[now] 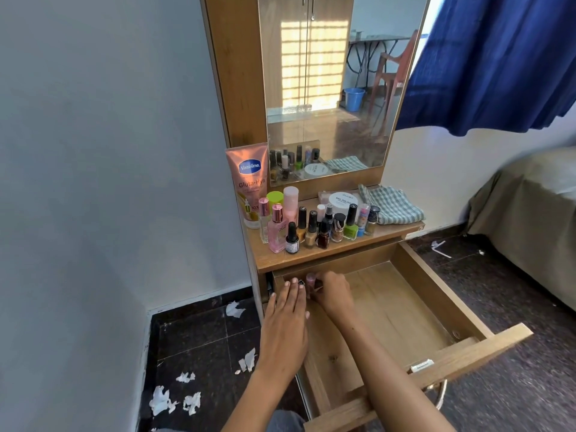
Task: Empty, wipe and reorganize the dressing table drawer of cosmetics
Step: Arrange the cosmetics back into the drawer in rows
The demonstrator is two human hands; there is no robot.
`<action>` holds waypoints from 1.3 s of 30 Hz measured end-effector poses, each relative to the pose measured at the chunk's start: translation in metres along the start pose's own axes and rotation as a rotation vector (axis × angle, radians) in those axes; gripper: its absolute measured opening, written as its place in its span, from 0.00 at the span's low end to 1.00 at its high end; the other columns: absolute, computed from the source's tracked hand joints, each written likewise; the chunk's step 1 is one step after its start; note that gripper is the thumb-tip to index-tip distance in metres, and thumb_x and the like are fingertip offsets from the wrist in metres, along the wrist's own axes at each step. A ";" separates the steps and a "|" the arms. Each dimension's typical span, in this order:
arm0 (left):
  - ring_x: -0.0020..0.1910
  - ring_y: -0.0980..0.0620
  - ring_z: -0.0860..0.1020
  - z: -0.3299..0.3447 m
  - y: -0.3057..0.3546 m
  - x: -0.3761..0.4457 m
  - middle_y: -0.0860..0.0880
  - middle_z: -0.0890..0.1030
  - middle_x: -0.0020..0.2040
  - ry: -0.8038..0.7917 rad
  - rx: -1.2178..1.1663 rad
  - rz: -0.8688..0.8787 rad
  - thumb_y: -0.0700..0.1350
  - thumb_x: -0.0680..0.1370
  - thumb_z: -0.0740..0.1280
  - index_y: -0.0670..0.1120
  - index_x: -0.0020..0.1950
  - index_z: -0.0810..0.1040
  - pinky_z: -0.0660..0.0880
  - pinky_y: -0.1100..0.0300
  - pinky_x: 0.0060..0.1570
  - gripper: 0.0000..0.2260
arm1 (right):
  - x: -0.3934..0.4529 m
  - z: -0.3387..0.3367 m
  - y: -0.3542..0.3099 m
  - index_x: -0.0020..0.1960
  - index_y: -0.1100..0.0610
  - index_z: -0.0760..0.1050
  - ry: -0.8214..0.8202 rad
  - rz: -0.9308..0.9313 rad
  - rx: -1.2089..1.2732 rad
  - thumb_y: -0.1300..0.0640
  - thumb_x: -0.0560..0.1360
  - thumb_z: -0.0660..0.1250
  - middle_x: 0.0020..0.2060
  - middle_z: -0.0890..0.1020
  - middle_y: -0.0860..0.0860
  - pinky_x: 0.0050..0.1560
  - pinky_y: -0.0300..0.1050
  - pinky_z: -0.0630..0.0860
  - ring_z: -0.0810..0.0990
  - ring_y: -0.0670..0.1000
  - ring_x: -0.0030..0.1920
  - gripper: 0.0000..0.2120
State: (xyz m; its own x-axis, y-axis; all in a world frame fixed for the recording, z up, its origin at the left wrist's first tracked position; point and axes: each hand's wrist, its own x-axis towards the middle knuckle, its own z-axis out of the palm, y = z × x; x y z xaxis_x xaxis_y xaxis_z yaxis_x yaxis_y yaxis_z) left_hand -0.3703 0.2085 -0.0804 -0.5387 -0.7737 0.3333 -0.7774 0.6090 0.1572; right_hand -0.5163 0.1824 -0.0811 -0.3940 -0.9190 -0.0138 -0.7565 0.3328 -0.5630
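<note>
The wooden drawer (pixel 414 279) is pulled out, its floor mostly bare. My right hand (pixel 332 294) grips a small pink-capped bottle (pixel 310 279) at the drawer's back left corner. My left hand (pixel 285 319) lies flat with straight fingers beside it, fingertips by a dark-capped bottle (pixel 301 282). On the shelf above stand several nail polish bottles (pixel 324 226), a pink perfume bottle (pixel 276 232), a Vaseline tube (pixel 249 182), a white nail polish remover tub (pixel 343 201) and a checked cloth (pixel 392 205).
A mirror (pixel 330 85) rises behind the shelf. Torn white tissue pieces (pixel 174 397) lie on the dark floor at the left, beside a grey wall. A bed (pixel 530 219) and a blue curtain (pixel 498 63) are at the right. The drawer front (pixel 467 360) has a metal handle.
</note>
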 end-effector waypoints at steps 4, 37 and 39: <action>0.69 0.49 0.69 0.003 0.006 0.007 0.45 0.72 0.69 -0.023 -0.047 -0.020 0.47 0.78 0.51 0.43 0.69 0.71 0.64 0.50 0.66 0.22 | -0.002 -0.001 -0.003 0.48 0.55 0.81 -0.004 -0.016 0.012 0.58 0.75 0.68 0.43 0.85 0.55 0.44 0.43 0.77 0.83 0.54 0.47 0.04; 0.66 0.47 0.70 0.007 0.024 0.014 0.43 0.74 0.66 -0.114 -0.065 -0.025 0.38 0.69 0.63 0.39 0.65 0.75 0.63 0.50 0.64 0.23 | 0.011 -0.119 0.015 0.67 0.52 0.71 0.604 -0.142 -0.072 0.55 0.74 0.71 0.54 0.74 0.55 0.44 0.50 0.80 0.80 0.54 0.47 0.22; 0.73 0.48 0.54 0.003 0.025 0.013 0.44 0.58 0.75 -0.101 -0.062 -0.043 0.36 0.78 0.58 0.40 0.74 0.60 0.49 0.53 0.70 0.24 | 0.010 -0.119 0.016 0.59 0.55 0.73 0.661 -0.181 -0.033 0.53 0.73 0.72 0.52 0.76 0.53 0.41 0.49 0.80 0.80 0.53 0.47 0.17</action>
State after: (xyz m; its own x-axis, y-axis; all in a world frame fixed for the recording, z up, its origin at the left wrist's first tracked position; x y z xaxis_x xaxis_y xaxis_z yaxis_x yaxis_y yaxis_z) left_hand -0.3977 0.2130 -0.0753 -0.5379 -0.8109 0.2302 -0.7805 0.5823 0.2275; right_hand -0.5945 0.2038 0.0082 -0.4875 -0.6420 0.5918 -0.8521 0.2019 -0.4829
